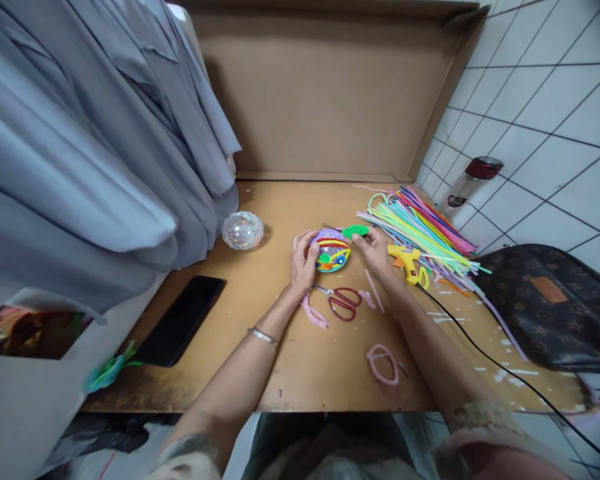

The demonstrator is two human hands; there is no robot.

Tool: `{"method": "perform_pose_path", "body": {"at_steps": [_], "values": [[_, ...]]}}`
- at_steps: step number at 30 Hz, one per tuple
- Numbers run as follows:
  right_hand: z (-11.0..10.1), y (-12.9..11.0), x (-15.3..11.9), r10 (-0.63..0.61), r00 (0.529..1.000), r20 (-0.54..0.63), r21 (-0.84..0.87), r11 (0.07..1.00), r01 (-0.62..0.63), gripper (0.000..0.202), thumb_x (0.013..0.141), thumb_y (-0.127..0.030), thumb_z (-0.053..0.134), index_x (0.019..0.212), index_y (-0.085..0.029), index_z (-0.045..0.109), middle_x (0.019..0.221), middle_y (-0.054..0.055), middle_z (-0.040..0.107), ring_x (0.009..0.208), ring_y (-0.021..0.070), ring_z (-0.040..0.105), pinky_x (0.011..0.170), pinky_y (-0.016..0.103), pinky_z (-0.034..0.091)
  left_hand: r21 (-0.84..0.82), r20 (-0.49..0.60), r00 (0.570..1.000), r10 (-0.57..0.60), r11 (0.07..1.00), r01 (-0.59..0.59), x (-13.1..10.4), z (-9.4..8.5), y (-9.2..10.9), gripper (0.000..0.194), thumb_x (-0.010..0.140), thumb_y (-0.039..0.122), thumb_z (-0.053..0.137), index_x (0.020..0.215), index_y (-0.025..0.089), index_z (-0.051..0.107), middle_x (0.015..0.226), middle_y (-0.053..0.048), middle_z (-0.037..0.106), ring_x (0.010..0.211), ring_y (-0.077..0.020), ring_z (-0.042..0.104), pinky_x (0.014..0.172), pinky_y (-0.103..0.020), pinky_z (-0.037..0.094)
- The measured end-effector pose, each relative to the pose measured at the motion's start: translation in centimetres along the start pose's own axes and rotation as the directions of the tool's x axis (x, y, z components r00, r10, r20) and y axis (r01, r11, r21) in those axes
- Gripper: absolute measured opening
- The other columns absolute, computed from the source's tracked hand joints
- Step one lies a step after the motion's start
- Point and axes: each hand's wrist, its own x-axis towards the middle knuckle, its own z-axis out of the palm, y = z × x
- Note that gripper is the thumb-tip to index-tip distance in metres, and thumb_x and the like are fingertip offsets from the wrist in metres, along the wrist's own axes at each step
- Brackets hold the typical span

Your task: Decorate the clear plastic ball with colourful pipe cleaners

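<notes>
My left hand (304, 260) is closed around the left side of a ball (331, 251) decorated with coloured bands, purple on top and red, yellow and blue lower down. Between the thumb and fingers of my right hand (373, 249) is a flat green oval piece (355, 231), close to the ball's upper right edge. Red-handled scissors (344, 303) lie on the table just below the ball. Pink fuzzy pieces (313, 312) rest beside the scissors, and a pink pipe cleaner loop (383, 365) lies nearer the front edge.
A yellow glue gun (407, 263) with a black cord lies right of my hands, by a pile of coloured pipe cleaners (425, 223). A clear ball (243, 230), black phone (183, 321), bottle (470, 183) and brown patterned bag (545, 307) surround the work area. Grey cloth (105, 133) hangs at left.
</notes>
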Motion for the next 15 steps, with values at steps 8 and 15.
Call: {"method": "perform_pose_path", "body": {"at_steps": [8,15], "values": [[-0.5,-0.3,-0.6,0.015,0.998,-0.06,-0.017,1.0,-0.016,0.031,0.07,-0.05,0.071,0.08,-0.022,0.064,0.083,0.005,0.07,0.08,0.0209,0.066,0.08,0.038,0.053,0.006,-0.057,0.998,-0.004,1.0,0.004,0.1,-0.1,-0.2,0.045,0.095,0.055,0.044,0.115,0.019,0.064,0.12,-0.011,0.06,0.117,-0.0236,0.056,0.102,-0.042,0.045],[0.3,-2.8,-1.2,-0.06,0.998,0.007,-0.087,0.994,0.06,0.03,0.075,-0.052,0.066,0.081,-0.023,0.063,0.079,0.003,0.068,0.077,0.0203,0.062,0.076,0.035,0.051,0.076,-0.163,0.978,0.128,0.99,-0.117,0.0,-0.4,1.4,0.036,0.096,0.048,0.046,0.103,0.02,0.066,0.103,-0.009,0.064,0.103,-0.0214,0.06,0.094,-0.038,0.048]]}}
